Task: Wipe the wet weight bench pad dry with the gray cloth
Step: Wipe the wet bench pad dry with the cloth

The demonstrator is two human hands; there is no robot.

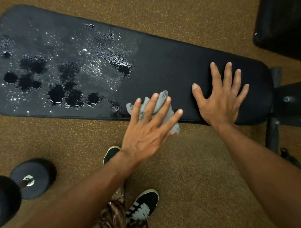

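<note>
Lighting: warm, moderate, from overhead. Sharp specular glints on the water droplets (pixel 89 64) across the long black textured weight bench pad (pixel 166 65). Shadows soft and faint. The left hand (pixel 143 131) and crumpled gray cloth (pixel 162 97) show slight motion blur. Wide-angle distortion bows the pad's edges. The black round-headed dumbbell (pixel 28 179) at the corner is smeared.

A black dumbbell (pixel 31 178) is laid near left on speckled brown flooring (pixel 204 170); a black padded object (pixel 285 25) is seen far right.
</note>
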